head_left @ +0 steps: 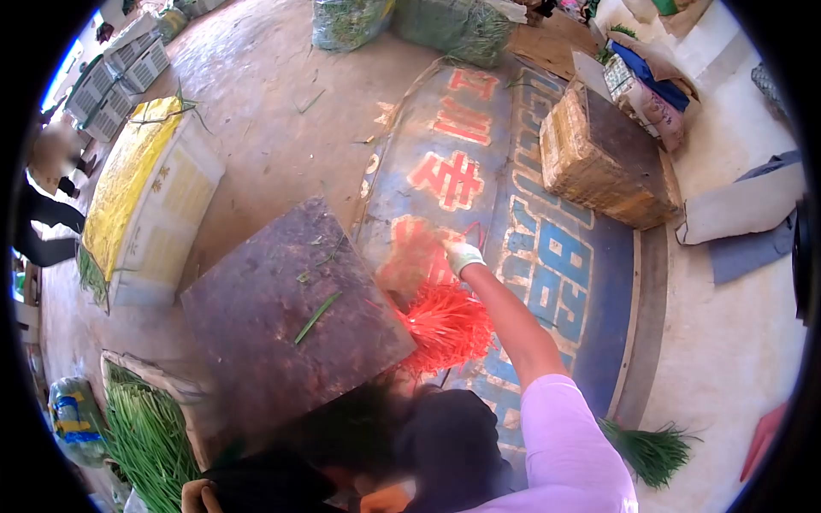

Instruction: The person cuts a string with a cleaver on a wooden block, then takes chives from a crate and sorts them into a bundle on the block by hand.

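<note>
My right hand (463,256), in a pale glove, reaches forward over the printed mat (499,171), near its red characters. A thin red strand shows beside its fingers; whether they hold it is too small to tell. Just below the hand, a bundle of red plastic strips (449,329) spreads out at the corner of a dark square board (295,312). A cut green stalk (317,317) lies on the board. At the bottom left, bare fingers of my left hand (201,496) are partly visible and curled at a dark edge, beside long green stalks (150,427).
A yellow-and-white crate (154,205) stands left, with a person (47,205) beyond it. A taped box (603,154) sits at the right. Wrapped green bundles (457,30) lie at the top. More green stalks (654,449) lie at the lower right.
</note>
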### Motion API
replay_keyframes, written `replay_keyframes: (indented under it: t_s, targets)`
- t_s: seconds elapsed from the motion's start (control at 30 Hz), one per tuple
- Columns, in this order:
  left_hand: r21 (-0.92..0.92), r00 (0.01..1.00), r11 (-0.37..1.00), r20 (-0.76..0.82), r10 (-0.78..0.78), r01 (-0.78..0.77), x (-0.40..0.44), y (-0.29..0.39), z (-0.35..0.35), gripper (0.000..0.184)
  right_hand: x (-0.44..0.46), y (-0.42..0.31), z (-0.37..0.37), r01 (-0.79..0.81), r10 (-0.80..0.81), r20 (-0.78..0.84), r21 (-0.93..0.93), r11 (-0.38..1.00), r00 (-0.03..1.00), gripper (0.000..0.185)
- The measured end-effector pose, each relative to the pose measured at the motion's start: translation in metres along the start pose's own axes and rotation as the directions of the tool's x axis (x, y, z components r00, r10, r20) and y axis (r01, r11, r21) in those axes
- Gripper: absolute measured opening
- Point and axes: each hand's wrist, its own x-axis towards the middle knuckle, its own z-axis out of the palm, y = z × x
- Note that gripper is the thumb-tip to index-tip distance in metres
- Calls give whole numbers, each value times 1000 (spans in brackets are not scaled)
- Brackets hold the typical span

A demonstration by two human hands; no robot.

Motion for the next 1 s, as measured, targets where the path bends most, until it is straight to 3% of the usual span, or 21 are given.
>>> replay_keyframes:
  t_s: [0.07,0.1,0.17,0.2,0.27,0.3,0.4,0.57,0.63,0.77,0.87,0.9,1.0]
  targets:
    - [83,994,994,86,69,-77,-7,38,-11,15,0,-14,15,-54,65,106,-103,993,992,45]
    - [26,994,998,92,57,-60,-1,23,30,15,19,12,-5,-72,85,79,-155,985,993,45]
    - [36,990,995,110,93,-98,3,28,18,14,10,4,9,-113,128,96,-140,984,987,40]
    - [43,990,994,106,96,-101,5,32,16,14,8,7,11,-1,27,95,-272,962,995,33]
    - [27,990,997,122,73,-77,2,36,19,13,-5,33,0,23,-2,67,-322,946,998,30]
    - [24,989,997,128,72,-76,4,38,18,13,-9,41,-4,54,-46,31,-356,933,998,29]
    - [-27,979,986,125,164,-162,13,39,21,12,-39,40,-64,-63,-27,-226,-382,922,974,20]
    - [-166,962,963,139,237,-213,16,34,31,10,-112,81,-194,-319,55,-600,-343,884,798,14]
    - [-266,959,948,172,223,-173,17,30,38,8,-148,85,-248,-286,-72,-701,-380,880,709,10]
    - [-373,899,874,183,398,-311,14,35,46,13,-229,57,-326,-330,-65,-800,-318,889,596,14]
    - [-420,886,831,117,448,-365,18,20,66,4,-280,29,-363,-182,-90,-897,-184,966,433,17]
    - [-464,892,816,106,439,-346,12,27,67,5,-298,20,-378,-191,-90,-900,-187,964,426,17]
    - [-473,904,825,122,411,-311,2,47,65,6,-362,-31,-408,218,74,-894,187,958,442,20]
